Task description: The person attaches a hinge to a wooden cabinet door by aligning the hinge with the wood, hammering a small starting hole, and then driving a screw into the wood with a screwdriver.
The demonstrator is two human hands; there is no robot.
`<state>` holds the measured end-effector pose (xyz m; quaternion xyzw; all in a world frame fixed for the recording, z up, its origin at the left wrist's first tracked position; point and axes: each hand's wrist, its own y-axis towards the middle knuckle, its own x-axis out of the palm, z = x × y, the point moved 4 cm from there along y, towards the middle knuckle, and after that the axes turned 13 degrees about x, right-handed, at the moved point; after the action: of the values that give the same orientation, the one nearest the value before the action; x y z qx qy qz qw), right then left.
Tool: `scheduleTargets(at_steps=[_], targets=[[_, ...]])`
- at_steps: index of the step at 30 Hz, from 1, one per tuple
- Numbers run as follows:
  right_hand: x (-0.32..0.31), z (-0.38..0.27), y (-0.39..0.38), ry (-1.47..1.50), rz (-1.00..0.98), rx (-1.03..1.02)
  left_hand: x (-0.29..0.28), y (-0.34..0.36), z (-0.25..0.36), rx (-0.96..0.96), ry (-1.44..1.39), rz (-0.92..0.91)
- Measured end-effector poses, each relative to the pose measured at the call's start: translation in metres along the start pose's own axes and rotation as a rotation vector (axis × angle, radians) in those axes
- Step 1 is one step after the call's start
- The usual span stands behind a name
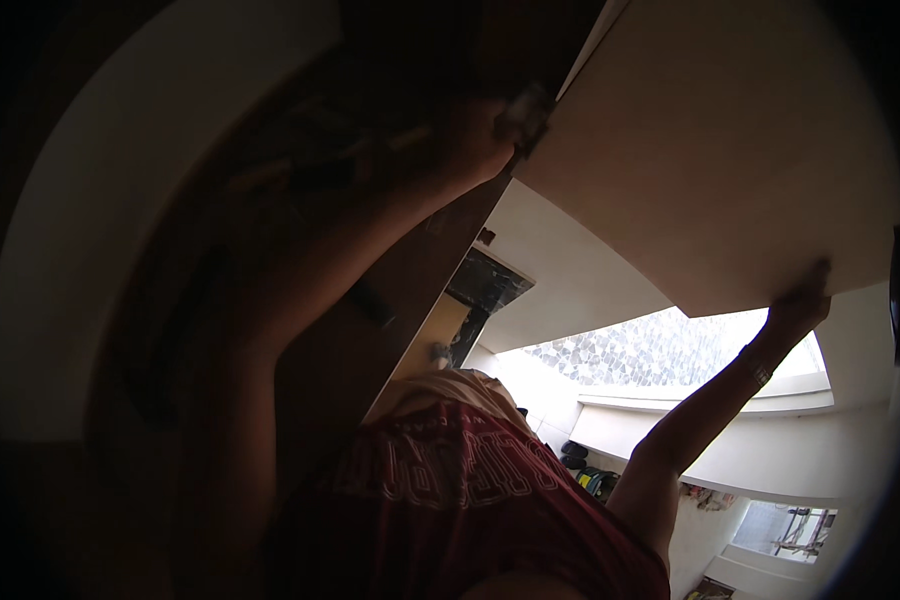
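A large, flat, light brown door-like panel [710,150] fills the upper right. My right hand [802,302] is at its lower edge, with fingers closed over the rim and a watch on the wrist. My left hand [485,135] is raised in front of a dark, cabinet-like interior, by the panel's left edge. Its fingers are closed round a small dark object with a greyish face [528,112], too dim and blurred to name.
Several dim things lie inside the dark space [300,170] at left, bounded by a curved pale surface [80,190]. Beyond the panel are a bright window-like opening with a stone pattern [630,350], shoes [575,452] on the floor and a dark box-like thing [492,282].
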<state>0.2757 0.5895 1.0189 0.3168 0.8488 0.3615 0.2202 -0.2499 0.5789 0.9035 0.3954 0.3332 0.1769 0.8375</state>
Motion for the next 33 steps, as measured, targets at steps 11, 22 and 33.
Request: scheduleTargets(at_steps=[11,22,33], targets=[[0.004,-0.013,-0.020,0.222,-0.022,0.257,0.009,-0.018,-0.010,-0.125,-0.108,-0.031],[0.013,-0.016,-0.021,0.281,-0.031,0.340,0.011,-0.018,-0.007,-0.172,-0.084,-0.010],[0.016,-0.022,-0.019,0.255,-0.047,0.297,0.017,-0.019,-0.008,0.010,0.056,0.120]])
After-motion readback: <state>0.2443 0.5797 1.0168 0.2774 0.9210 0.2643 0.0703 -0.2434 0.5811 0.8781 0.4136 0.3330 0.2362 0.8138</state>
